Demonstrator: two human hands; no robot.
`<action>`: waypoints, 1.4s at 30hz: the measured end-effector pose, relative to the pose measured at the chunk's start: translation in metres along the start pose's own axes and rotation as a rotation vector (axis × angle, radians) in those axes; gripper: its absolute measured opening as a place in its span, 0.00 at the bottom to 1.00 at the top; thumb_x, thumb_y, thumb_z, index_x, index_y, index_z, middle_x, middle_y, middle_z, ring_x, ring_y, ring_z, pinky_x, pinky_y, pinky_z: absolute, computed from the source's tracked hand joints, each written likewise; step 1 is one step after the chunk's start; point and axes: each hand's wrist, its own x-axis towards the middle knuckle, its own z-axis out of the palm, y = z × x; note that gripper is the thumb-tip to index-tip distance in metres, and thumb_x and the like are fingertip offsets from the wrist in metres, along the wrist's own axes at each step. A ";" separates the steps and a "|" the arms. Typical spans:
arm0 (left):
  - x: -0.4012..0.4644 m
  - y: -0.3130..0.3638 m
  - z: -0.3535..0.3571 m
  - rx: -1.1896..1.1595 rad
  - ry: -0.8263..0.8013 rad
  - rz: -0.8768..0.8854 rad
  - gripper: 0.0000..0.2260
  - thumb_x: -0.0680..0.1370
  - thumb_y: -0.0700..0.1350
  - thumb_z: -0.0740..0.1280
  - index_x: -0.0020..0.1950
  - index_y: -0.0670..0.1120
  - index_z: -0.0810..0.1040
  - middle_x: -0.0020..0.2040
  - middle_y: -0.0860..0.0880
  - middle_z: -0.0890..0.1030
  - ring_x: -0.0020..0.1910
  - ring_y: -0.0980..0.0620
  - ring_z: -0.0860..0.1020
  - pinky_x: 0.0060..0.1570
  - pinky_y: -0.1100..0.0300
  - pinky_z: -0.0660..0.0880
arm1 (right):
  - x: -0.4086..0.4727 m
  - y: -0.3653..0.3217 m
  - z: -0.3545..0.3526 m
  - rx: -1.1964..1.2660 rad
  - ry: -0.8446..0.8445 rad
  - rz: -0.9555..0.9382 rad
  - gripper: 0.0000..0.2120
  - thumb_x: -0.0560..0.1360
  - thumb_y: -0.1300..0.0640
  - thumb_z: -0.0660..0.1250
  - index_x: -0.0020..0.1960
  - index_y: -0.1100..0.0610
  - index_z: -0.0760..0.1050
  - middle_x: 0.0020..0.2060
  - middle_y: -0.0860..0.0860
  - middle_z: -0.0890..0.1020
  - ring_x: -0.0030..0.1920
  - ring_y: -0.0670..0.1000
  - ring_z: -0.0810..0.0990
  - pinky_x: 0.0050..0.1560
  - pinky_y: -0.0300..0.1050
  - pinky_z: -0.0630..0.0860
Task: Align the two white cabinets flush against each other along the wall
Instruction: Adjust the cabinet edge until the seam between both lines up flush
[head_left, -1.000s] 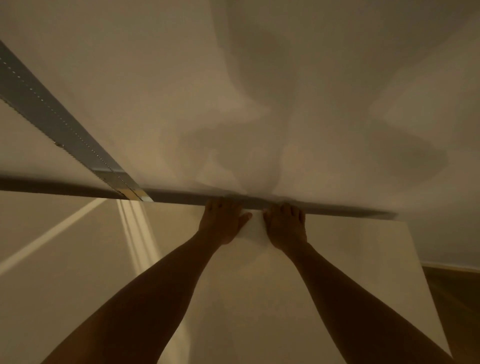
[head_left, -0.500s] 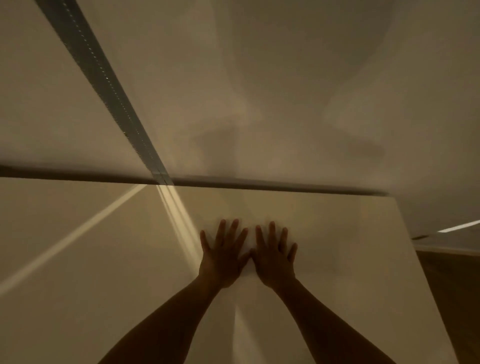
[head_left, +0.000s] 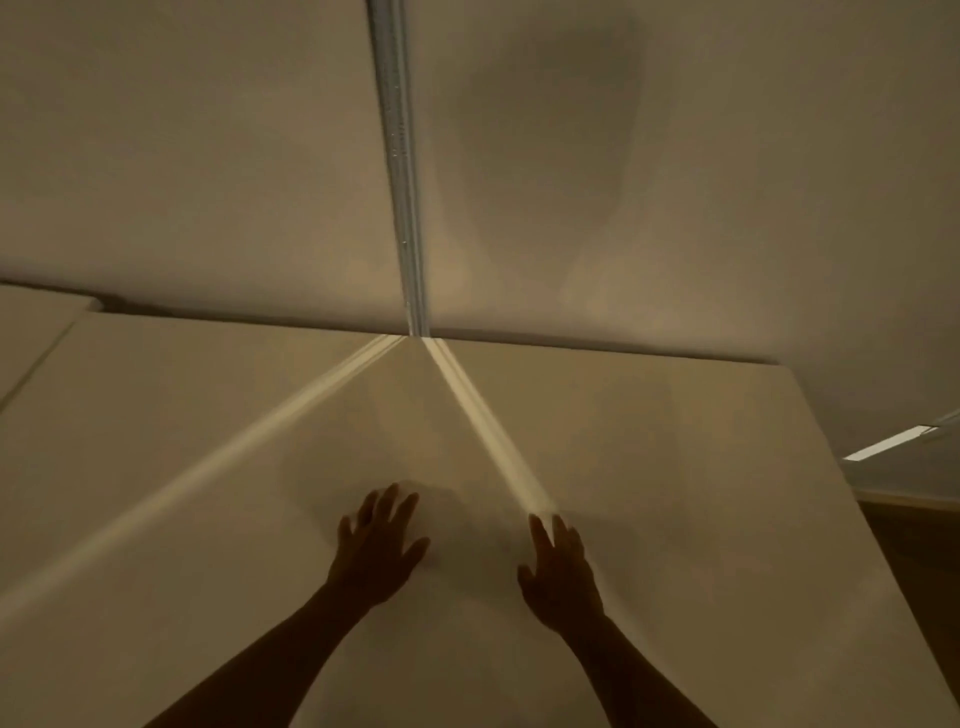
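Fingers (head_left: 387, 506) of the left hand (head_left: 376, 551) are spread wide and gripping nothing, the palm turned down over the broad white top of the near cabinet (head_left: 675, 467); fingers on the right hand (head_left: 563, 577) are likewise spread and empty. Both hands are blurred, so whether the palms press on the panel or float just above it cannot be told. They sit well apart from each other, the left a little farther forward than the right.

The near cabinet fills most of the lower view, its back edge running along the wall (head_left: 182, 156) with a thin dark shadow line between them. A second white cabinet (head_left: 31, 322) shows only as a corner at the far left, just beside the near one and also against the wall (how tightly the two meet is hard to judge from this angle). A metal rail (head_left: 402, 182) runs down the wall to the cabinet's back edge, and two pale streaks of light fan out from its foot across the top panel. Wooden floor (head_left: 919, 545) shows at the right.
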 end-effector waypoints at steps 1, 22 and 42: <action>-0.017 -0.010 0.003 -0.005 -0.015 -0.039 0.39 0.72 0.72 0.42 0.81 0.56 0.52 0.82 0.49 0.52 0.80 0.42 0.52 0.72 0.38 0.58 | -0.011 -0.007 0.008 0.000 -0.014 -0.018 0.37 0.82 0.43 0.56 0.80 0.51 0.37 0.81 0.57 0.47 0.80 0.61 0.48 0.76 0.54 0.56; -0.272 -0.252 -0.024 -0.100 0.093 -0.161 0.33 0.81 0.66 0.52 0.82 0.57 0.44 0.82 0.49 0.40 0.80 0.42 0.38 0.74 0.33 0.48 | -0.168 -0.286 0.102 -0.138 -0.029 -0.312 0.39 0.81 0.39 0.58 0.81 0.46 0.38 0.81 0.55 0.44 0.80 0.61 0.45 0.77 0.63 0.47; -0.356 -0.500 -0.051 0.055 0.107 -0.055 0.37 0.80 0.60 0.62 0.82 0.53 0.46 0.82 0.45 0.43 0.80 0.40 0.40 0.76 0.40 0.45 | -0.205 -0.588 0.231 -0.254 0.029 -0.463 0.44 0.79 0.43 0.66 0.81 0.50 0.39 0.81 0.56 0.41 0.80 0.60 0.43 0.78 0.58 0.50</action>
